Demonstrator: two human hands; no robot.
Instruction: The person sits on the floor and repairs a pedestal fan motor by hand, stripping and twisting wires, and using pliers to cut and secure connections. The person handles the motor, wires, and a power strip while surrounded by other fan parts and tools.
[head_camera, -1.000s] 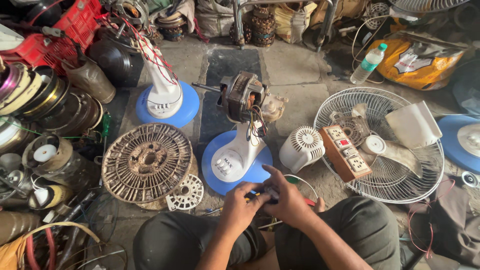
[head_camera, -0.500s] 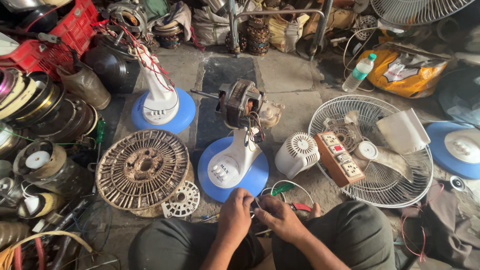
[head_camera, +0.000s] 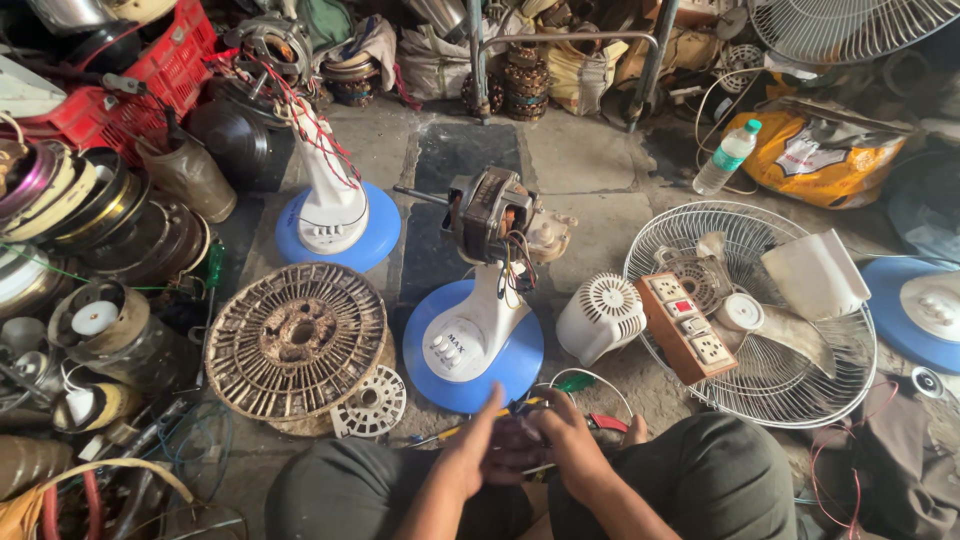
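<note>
My left hand (head_camera: 478, 450) and right hand (head_camera: 565, 440) meet low in the middle of the view, just above my knees, fingers bunched together around a small dark part (head_camera: 520, 445). Motion blur hides what that part is, and I cannot tell whether either hand is clenched on it or only touching it. Thin wires (head_camera: 560, 385) loop across the floor just beyond my fingers, with a bit of green and a bit of red showing beside the right hand.

Right in front of my hands stands a fan stand with a round blue base (head_camera: 470, 350) and a white neck with buttons; on top of the neck sits a bare motor (head_camera: 490, 215) with its shaft pointing left and loose wires hanging down. To the right of the base lies a white motor cover (head_camera: 598, 317), and touching a wire fan guard (head_camera: 760, 320) beyond it is a brown switch board with sockets (head_camera: 687, 327). On the guard rest pale fan blades (head_camera: 815, 275).

To the left of the blue base lies a rusty round grille (head_camera: 295, 340), with a small white disc (head_camera: 372, 402) at its lower right edge. Further back on the floor stands a second fan stand (head_camera: 335, 215) with red wires running up from it. Near the far right sit a plastic bottle (head_camera: 727, 157) and a yellow bag (head_camera: 820, 160). A red crate (head_camera: 120, 85) fills the far left corner, above piles of metal coils (head_camera: 90, 220).
</note>
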